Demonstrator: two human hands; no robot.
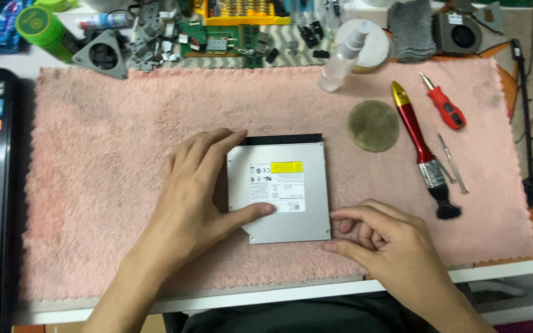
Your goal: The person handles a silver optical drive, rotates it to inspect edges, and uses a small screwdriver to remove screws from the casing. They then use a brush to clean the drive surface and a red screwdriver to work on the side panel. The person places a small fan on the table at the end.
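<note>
We log the slim optical drive [279,188] lying flat, label side up, near the middle of the pink fleece mat [106,185]. Its black front bezel is the edge farthest from us. The case is close to square, so its long axis is hard to call; if anything it runs slightly longer front to back, away from the body.

The left hand [195,191] rests against the drive's left edge: the thumb lies on the label face, the fingers spread along the far-left corner and onto the mat. It is a loose, open-handed hold pressing on the drive, not a closed grasp. From this hand the drive lies immediately to the right, touching.

The right hand [377,237] sits at the near-right corner. Thumb and forefinger are drawn together in a pinch, tips just at the drive's edge; the drive lies to the left of that pinch. We cannot tell whether the tips hold anything small, or whether they touch the case or stop just short. The other fingers are curled under.

Both hands are at the drive; the left has more contact, the right is nearer the corner.

To the right of the right hand, well apart: a round brownish pad [373,126], a red-handled brush [424,151], a red screwdriver [444,105] and thin tweezers [451,163]. A clear spray bottle [342,58] lies beyond the drive.

Hidden: the drive's left edge under the left hand, its underside, and any screws at the near-right corner.
</note>
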